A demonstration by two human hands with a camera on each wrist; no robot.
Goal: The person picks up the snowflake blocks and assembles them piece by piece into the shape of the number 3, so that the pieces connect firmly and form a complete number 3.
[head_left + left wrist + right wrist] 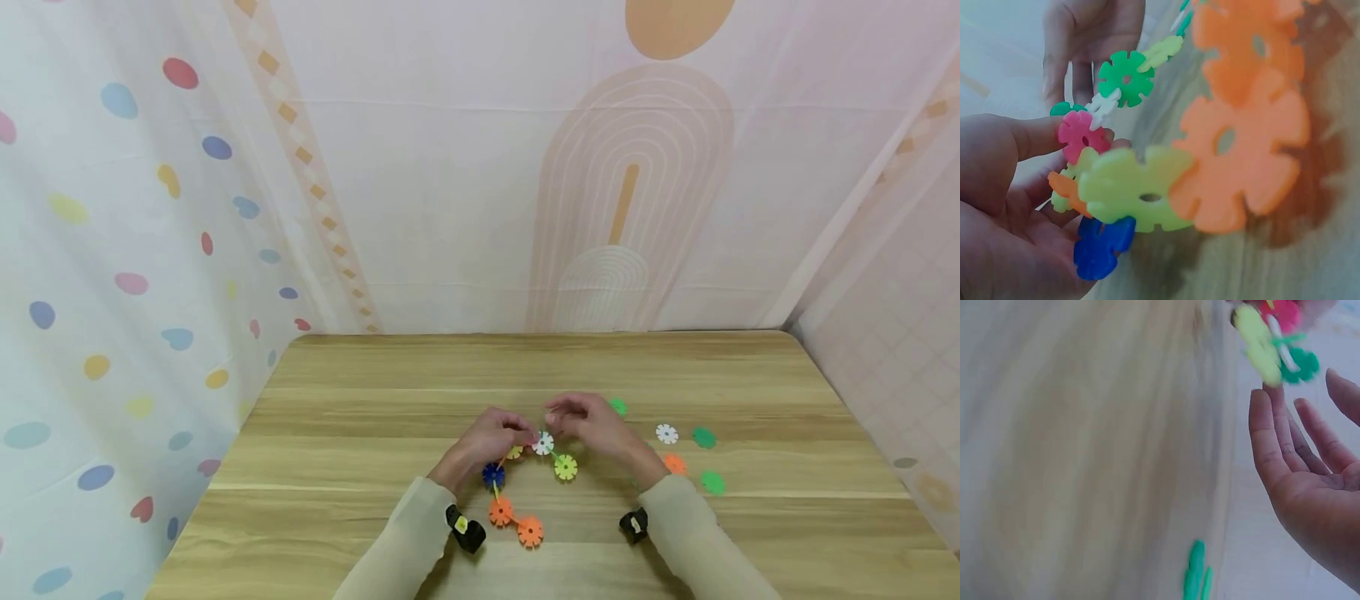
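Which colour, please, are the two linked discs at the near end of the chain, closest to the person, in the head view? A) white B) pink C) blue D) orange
D: the two discs nearest the sleeves are orange, just below the blue disc.

Long beige sleeves (405,542) cover both arms, with black wrist cameras (466,528) strapped on.

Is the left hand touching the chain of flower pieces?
Touching: the left wrist view shows the left hand pinching the chain of flower pieces.
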